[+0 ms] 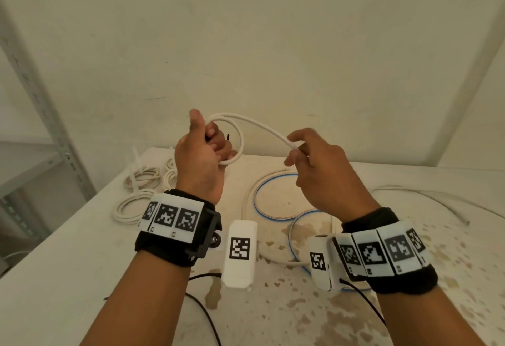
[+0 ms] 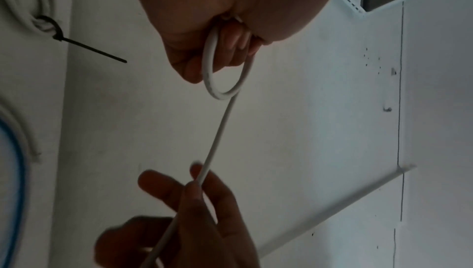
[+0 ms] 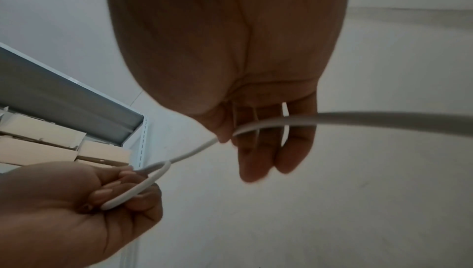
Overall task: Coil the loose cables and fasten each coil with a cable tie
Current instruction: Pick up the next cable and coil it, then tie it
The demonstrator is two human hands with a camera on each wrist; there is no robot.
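Note:
A white cable (image 1: 262, 125) runs in the air between my two hands, above the table's far edge. My left hand (image 1: 216, 143) grips a small loop (image 1: 241, 140) of it, fingers curled round the loop (image 2: 212, 82). My right hand (image 1: 296, 151) pinches the same cable between thumb and forefinger. In the right wrist view the cable (image 3: 358, 117) passes across my right hand's fingers (image 3: 258, 151) and on to my left hand (image 3: 120, 189). In the left wrist view my right hand (image 2: 197, 189) holds the straight stretch below the loop.
Several coiled white cables (image 1: 142, 179) lie at the table's (image 1: 68, 263) back left, one bound with a black cable tie (image 2: 89, 49). Loose white and blue cable loops (image 1: 257, 201) lie in the middle. Another white cable (image 1: 437, 198) trails right. A metal shelf (image 1: 41, 116) stands left.

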